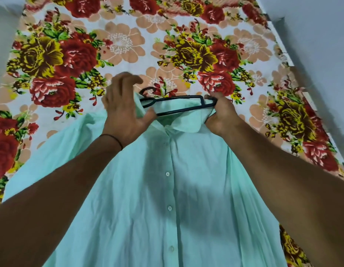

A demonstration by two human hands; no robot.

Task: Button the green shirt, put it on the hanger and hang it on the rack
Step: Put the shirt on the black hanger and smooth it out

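At mid-frame over the floral bed (117, 41), the right hand (220, 114) pinches the green shirt (167, 189) onto the hanger (178, 105); the half-spread left hand (124, 108) should probably ease its shoulder over.

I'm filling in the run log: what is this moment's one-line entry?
step: fitting hanger into shirt collar | left hand: open at collar | right hand: gripping hanger end | buttons: fastened | rack: unseen
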